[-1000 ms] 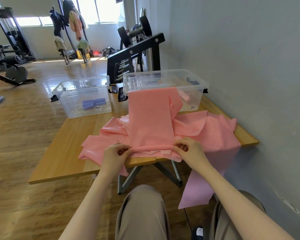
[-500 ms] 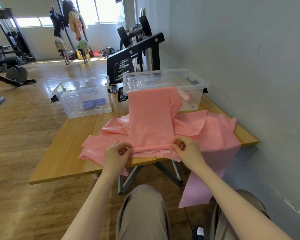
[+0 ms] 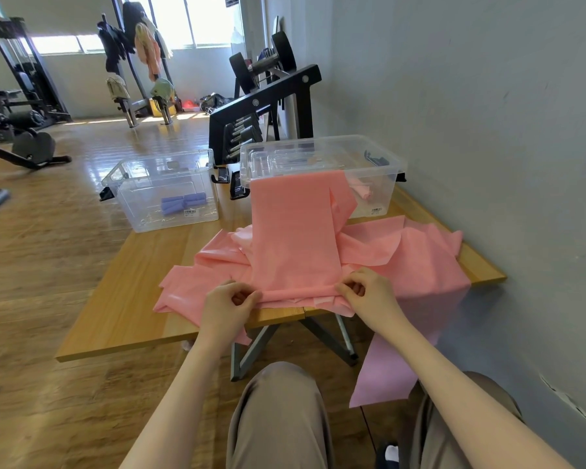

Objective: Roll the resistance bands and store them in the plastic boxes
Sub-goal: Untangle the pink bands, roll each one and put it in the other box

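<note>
A long pink resistance band (image 3: 293,231) lies stretched from the rim of the right clear plastic box (image 3: 384,179) down across the wooden table (image 3: 122,309). Its near end is rolled into a thin tube at the table's front edge. My left hand (image 3: 229,304) pinches the roll's left end and my right hand (image 3: 369,292) pinches its right end. More pink band material (image 3: 420,258) lies heaped underneath and hangs over the table's right front edge. The left clear box (image 3: 129,201) holds rolled purple bands (image 3: 182,203).
A grey wall (image 3: 487,130) runs along the table's right side. A black dumbbell rack (image 3: 268,106) stands behind the boxes. Gym machines (image 3: 17,106) stand on the wooden floor at far left. My knees (image 3: 278,411) are below the table's front edge.
Both hands have crept slightly forward along the table, turning the roll at the band's near end a little further. The boxes and the heap have not moved.
</note>
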